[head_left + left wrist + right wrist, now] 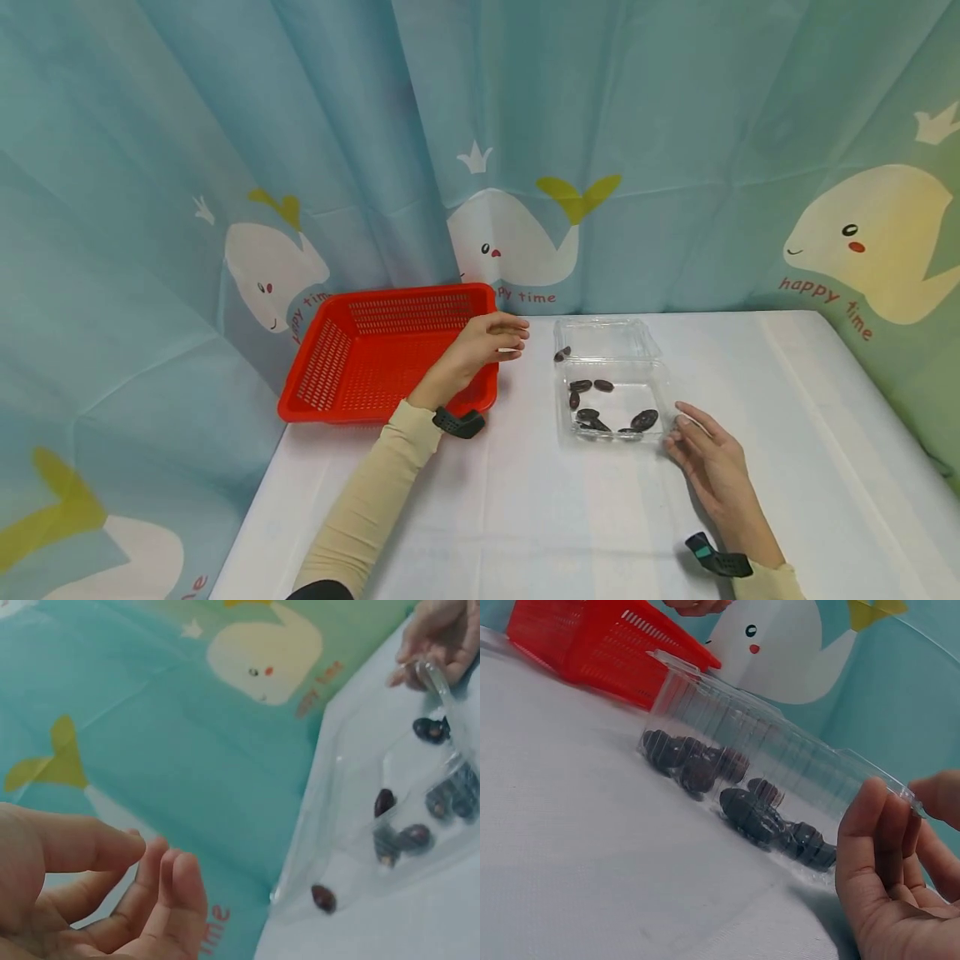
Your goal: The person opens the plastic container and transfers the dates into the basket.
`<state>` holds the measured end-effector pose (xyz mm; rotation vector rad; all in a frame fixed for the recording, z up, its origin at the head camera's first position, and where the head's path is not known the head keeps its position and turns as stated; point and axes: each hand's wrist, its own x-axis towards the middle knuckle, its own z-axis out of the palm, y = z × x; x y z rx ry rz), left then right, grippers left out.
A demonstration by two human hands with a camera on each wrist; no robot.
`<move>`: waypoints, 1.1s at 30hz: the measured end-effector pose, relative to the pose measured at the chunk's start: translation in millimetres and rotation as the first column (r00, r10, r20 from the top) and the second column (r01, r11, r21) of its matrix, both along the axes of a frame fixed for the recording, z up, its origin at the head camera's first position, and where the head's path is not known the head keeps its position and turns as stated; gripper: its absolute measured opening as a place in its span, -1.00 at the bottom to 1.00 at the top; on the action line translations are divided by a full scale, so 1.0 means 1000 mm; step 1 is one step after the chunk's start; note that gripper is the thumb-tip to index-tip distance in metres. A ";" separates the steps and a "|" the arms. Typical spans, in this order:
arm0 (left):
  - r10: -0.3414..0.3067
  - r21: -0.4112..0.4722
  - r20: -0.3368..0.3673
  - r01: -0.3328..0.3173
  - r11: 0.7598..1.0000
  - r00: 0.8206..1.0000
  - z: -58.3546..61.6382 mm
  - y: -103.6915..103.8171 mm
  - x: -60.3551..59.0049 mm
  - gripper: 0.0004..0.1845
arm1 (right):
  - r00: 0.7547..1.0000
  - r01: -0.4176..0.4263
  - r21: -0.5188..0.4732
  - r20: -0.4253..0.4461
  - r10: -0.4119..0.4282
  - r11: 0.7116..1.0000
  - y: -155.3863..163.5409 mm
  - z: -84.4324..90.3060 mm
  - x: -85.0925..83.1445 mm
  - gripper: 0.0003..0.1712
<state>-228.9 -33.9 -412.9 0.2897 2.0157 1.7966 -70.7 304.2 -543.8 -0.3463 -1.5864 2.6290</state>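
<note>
A clear plastic box (611,363) with a hinged lid (606,337) folded back stands on the table. In it lie several dark oval pieces (603,385), brown to black and much like dates. One such piece (324,898) is by the box's left edge near the hinge; whether it is inside or outside I cannot tell. My right hand (708,467) pinches the box's right rim between thumb and fingers, clearest in the right wrist view. Over the right edge of a red basket (390,415) hangs my left hand (483,346), its fingers loosely bent and holding nothing.
The red basket, with slotted sides, stands at the table's back left. A white cloth covers the table (540,517). Behind it hangs a blue curtain (660,125) with whale prints, close along the back edge. Black bands (459,423) sit on both wrists.
</note>
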 end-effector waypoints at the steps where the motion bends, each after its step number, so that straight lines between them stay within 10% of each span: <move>1: -0.002 -0.003 -0.008 0.002 1.000 1.000 -0.001 0.004 0.001 -0.65 | 1.000 0.006 -0.016 -0.009 -0.006 1.000 0.001 0.000 0.000 -0.69; 16: 0.104 -0.051 -0.113 -0.110 0.993 0.988 -0.018 0.066 0.011 -0.72 | 0.999 0.034 -0.055 -0.027 -0.036 0.998 0.012 0.001 0.003 -0.68; 33: 0.422 0.073 -0.098 -0.416 0.906 0.901 -0.074 0.093 0.009 -0.76 | 0.999 0.030 -0.083 -0.034 -0.033 0.996 0.017 0.001 0.004 -0.68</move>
